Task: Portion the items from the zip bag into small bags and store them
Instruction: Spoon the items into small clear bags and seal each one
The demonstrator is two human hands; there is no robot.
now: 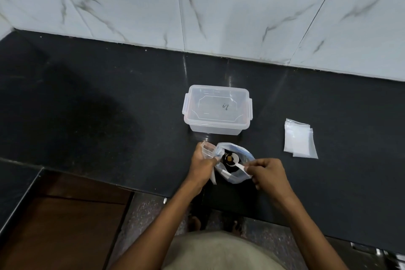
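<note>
An open zip bag (242,176) stands on the black counter near its front edge. My right hand (266,173) pinches the handle of a white spoon (235,160) whose bowl carries a small brown item over the bag's mouth. My left hand (200,165) grips a small clear bag (208,149) held open just left of the zip bag, and its fingers also touch the zip bag's rim. What lies deeper in the zip bag is dark and hard to make out.
A clear plastic box (217,112) with its lid on sits just behind the zip bag. A stack of small clear bags (299,139) lies to the right. A marble-tiled wall (219,11) bounds the counter behind. A wooden surface (65,226) lies lower left.
</note>
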